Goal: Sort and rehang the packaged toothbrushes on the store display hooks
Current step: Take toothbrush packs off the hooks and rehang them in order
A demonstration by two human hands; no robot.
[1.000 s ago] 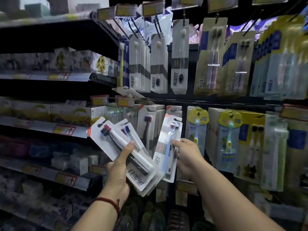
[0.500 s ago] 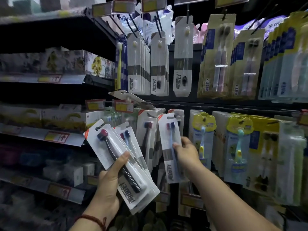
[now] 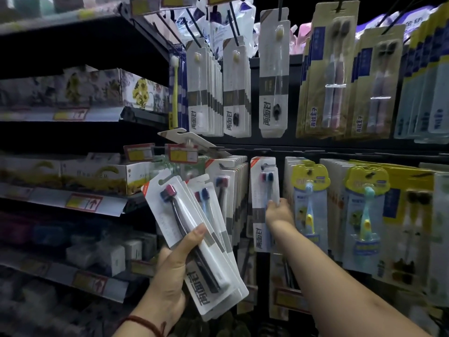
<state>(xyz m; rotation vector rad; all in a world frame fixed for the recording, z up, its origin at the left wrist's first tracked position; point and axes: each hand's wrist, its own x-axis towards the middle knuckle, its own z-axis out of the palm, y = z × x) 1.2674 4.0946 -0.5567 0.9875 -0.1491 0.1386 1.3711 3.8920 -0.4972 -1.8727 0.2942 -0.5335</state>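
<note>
Right hand (image 3: 279,212), centre frame: fingers curled round the right edge of a twin-brush pack (image 3: 261,186), held upright just beside the hanging packs (image 3: 237,181) of the lower row. Too blurred to tell whether its hanger hole sits on a hook.

Left hand (image 3: 170,271), lower centre: thumb clamps a fanned stack of packs (image 3: 170,215), tilted left.

Packs look light, with stiff card and a slick blister. Best pinched at the card edge, clear of the hole.
</note>
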